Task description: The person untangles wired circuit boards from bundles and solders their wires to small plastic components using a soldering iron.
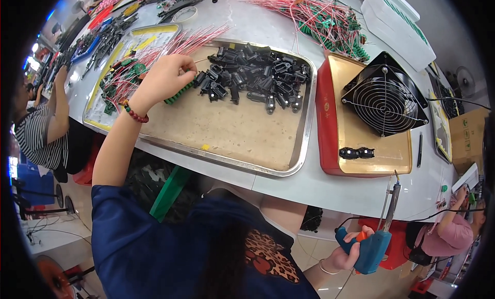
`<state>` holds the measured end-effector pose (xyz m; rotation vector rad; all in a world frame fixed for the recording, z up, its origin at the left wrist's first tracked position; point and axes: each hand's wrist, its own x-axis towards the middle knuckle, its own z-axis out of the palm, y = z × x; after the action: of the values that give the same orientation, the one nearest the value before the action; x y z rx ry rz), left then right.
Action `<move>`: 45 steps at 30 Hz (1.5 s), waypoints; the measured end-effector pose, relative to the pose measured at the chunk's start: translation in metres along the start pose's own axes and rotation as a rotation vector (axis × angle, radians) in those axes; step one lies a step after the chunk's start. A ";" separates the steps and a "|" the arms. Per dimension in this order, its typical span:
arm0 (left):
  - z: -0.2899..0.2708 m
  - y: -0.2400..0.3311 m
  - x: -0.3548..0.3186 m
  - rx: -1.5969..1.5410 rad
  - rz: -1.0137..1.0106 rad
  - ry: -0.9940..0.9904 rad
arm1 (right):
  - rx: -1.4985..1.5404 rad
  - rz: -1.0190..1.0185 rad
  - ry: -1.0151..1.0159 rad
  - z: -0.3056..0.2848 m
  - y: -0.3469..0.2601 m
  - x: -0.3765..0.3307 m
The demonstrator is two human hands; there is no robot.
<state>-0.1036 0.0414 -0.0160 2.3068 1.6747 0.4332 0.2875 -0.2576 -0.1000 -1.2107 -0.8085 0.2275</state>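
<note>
- While your left hand (164, 78) is closing its fingers on a small part with thin pink wires, just above a green ribbed strip (179, 93), you are holding something that looks light and bendy; the wires would flex, so the firmer body is the better place to pinch.
- Just to the right of that hand, a heap of small black plastic housings (255, 75) is lying in the steel tray (299, 144); they look hard, light and easy to scatter, so each would want taking by its flat sides.
- Down at your right, well apart from the tray, your right hand (346, 252) is wrapping around the blue grip of a soldering gun (379, 232), its metal tip pointing up toward the table edge; judge that tip as hot and keep to the handle.
- To the left of your left hand, a second tray (103, 111) is holding more wired green pieces.
- Beyond the black heap, a red and gold tray (327, 118) is carrying a black square fan (385, 95).
- Around you, the pale table (314, 185) is crowded, and other people are working at both ends.
</note>
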 end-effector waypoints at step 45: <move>0.088 0.127 -0.014 -0.036 0.719 0.068 | 0.030 -0.002 0.035 -0.022 0.009 -0.010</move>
<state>0.0375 -0.0137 -0.0504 2.8327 0.7898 0.6683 0.2973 -0.2762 -0.1151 -1.1825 -0.7738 0.2153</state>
